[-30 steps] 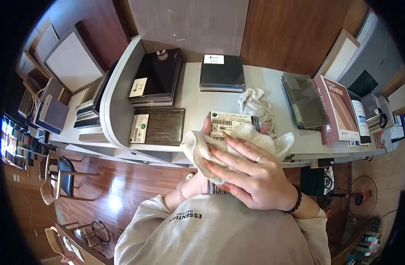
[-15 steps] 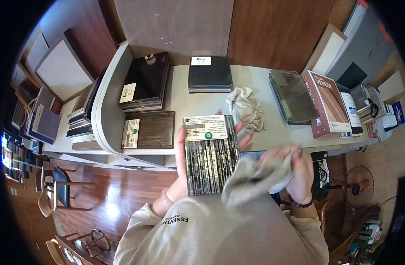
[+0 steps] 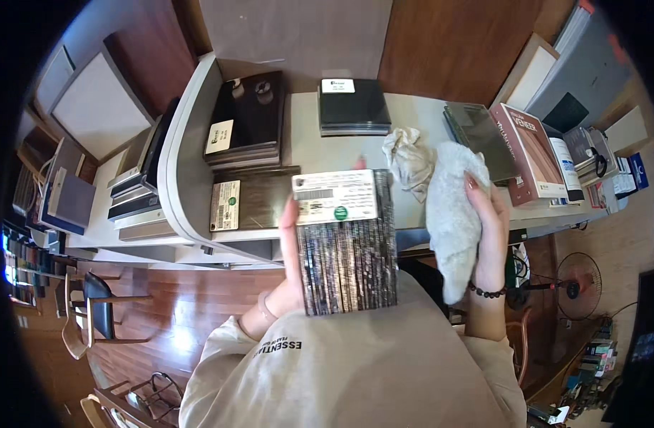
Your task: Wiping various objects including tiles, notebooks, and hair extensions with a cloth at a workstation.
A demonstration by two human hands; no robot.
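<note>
Pale counter (image 3: pixel 303 135): it runs across, past the fingers of both hands, and a grey board (image 3: pixel 298 32) and a brown board (image 3: pixel 448 50) stand up behind it.
Left hand (image 3: pixel 291 246): it has hold of a dark striped panel (image 3: pixel 348 264) — the thumb lies up the left edge, and a bit of finger peeks over the top. Most of these fingers hide behind, so I cannot tell if they are spread.
Dark striped panel: it sits in the left hand, in front of the shirt (image 3: pixel 355 364). Shiny thin lines run up and down it. A white label (image 3: pixel 335 192) with a green dot is near the top, close to the thumb.
Right hand (image 3: pixel 492 228): it pinches a soft pale cloth (image 3: pixel 451 221), thumb in front, the other fingers mostly hidden. A black bead bracelet (image 3: pixel 487 291) is just below.
Soft pale cloth: it goes up and hangs down from the right thumb — apart from the panel.
Crumpled cloth (image 3: pixel 410 160): on the counter, past the fingers, between the two hands.
Stacks: a small black stack (image 3: pixel 354 107) is beyond the left fingers, and a big dark stack (image 3: pixel 245 118) is off to their left. A brown panel (image 3: pixel 266 200) lies nearer them.
Red binder (image 3: pixel 533 153): beyond the right fingers, next to glassy sheets (image 3: pixel 483 132).
Fan (image 3: pixel 580 285): farther out, right of the right hand.
</note>
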